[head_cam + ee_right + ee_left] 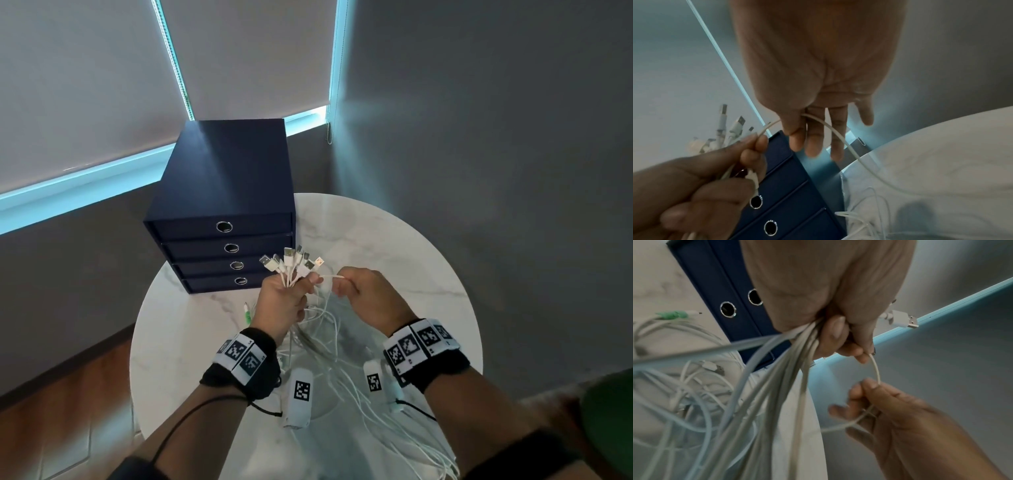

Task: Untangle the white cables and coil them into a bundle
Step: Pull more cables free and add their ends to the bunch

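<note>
Cables [394, 411], thin and white, trail loose across the near edge of the round marble table [428, 240] and rise in a bunch between the two forearms. Both wrists carry black bands with printed square markers.

The left hand [284, 301] is fisted round the gathered strands just below their plugs; the left wrist view shows the bundle [781, 386] passing through the curled fingers [835, 331] and hanging down into a slack tangle on the tabletop. Above the fist the USB plugs [294, 262] fan out like a bouquet, white housings with metal tips.

The right hand [366, 294] sits just beside the left, at the same height. It pinches a single strand [329, 277] between thumb and forefinger; that short stretch runs straight across to the left fist. In the right wrist view the same strand [830, 129] leaves the pinch, crosses the loosely extended remaining fingers [836, 129] and drops in a long curve to the table.

A separate lead with a green plug [247, 317] lies on the marble left of the left hand.

Behind the hands stands a dark blue drawer box [222, 205] with four drawers, each with a round metal pull, at the table's far left. Beyond it are grey roller blinds [85, 85].
</note>
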A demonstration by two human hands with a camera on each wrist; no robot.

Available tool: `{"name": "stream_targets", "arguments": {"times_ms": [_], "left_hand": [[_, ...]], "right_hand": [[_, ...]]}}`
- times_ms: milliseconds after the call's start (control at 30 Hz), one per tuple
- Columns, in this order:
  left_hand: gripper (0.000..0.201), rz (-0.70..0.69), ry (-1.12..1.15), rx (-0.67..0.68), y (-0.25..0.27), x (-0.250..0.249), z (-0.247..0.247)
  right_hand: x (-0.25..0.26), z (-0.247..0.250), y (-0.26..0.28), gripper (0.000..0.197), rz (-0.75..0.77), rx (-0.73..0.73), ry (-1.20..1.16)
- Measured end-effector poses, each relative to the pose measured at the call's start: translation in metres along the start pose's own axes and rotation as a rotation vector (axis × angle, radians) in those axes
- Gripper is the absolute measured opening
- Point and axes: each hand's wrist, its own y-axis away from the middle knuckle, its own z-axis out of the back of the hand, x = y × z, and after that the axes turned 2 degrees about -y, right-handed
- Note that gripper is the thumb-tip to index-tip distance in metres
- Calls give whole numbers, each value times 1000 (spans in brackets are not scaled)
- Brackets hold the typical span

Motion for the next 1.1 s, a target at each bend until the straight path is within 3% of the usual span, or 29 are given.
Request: {"name": "stream_targets", "arguments": {"times_ms": [133,233,367,433,500,533,567,633,700,767,833,900,1033,1100], "left_hand": [[23,28,53,-33,-2,6,10],[24,17,89,-124,-1,8,13],[34,7,210,-230,-2,5,18],[36,27,290,-257,-5,2,19],[37,28,332,-255,-9,0,17],[37,28,345,-243,-10,-1,14],[37,29,355,-227,-12,-2,10],[38,39,377,-182,-15,-7,-2],[38,46,406,-125,-16,-14,-18],[39,51,420,-64,-16,-23,-34],[39,56,448,-24,-16,-29,-47],[39,41,491,-2,-17,-35,-53],[40,-21,536,-17,-20,-43,-33],[39,-34,587,-56,-24,-47,-15]], "right_hand": [[-14,15,-1,35,-135,-3,-159],[-43,29,-2,39,-234,-251,-205],[-98,63,9,28,-607,-631,-406],[-124,77,19,31,-820,-735,-340],[-140,82,26,46,-1014,-750,-171],[-140,81,28,55,-1009,-762,-138],[-131,78,28,61,-912,-756,-172],[-101,68,25,58,-625,-617,-346],[-57,47,23,53,-405,-289,-534],[-16,22,18,57,-280,62,-609],[12,-7,15,40,-161,271,-547],[23,-28,15,18,-145,226,-507],[20,-36,22,35,-306,228,-731],[3,-28,29,40,-299,235,-539]]}}
